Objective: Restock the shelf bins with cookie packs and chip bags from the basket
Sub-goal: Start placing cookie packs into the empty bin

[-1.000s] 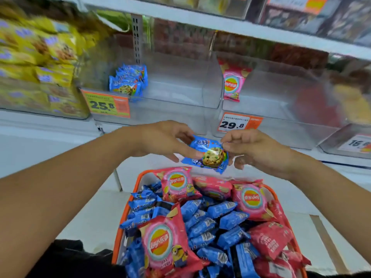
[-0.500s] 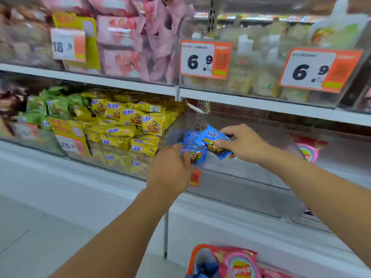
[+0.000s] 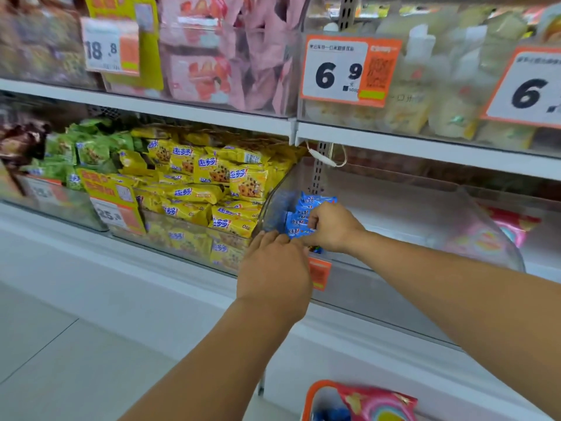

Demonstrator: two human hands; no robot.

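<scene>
A small stack of blue cookie packs (image 3: 303, 212) stands at the left end of a clear shelf bin (image 3: 409, 214). My right hand (image 3: 332, 227) reaches over the bin's front wall, and its fingers curl on the front blue pack of the stack. My left hand (image 3: 273, 265) is just in front and left of it, back toward me, with its fingers stretched against the lower packs. A pink chip bag (image 3: 513, 226) lies in the bin to the right. The orange basket (image 3: 308, 396) shows at the bottom edge, with a red chip bag (image 3: 382, 404) in it.
A bin full of yellow cookie packs (image 3: 212, 192) sits directly left of the blue packs, with green packs (image 3: 88, 147) further left. An orange price tag (image 3: 318, 273) hangs on the bin front under my hands. The upper shelf (image 3: 212, 113) carries pink and pale bags behind price cards.
Both hands rose from the basket to the shelf. My right hand has lowered the blue cookie pack onto the stack in the bin, and my left hand now steadies the stack from the front.
</scene>
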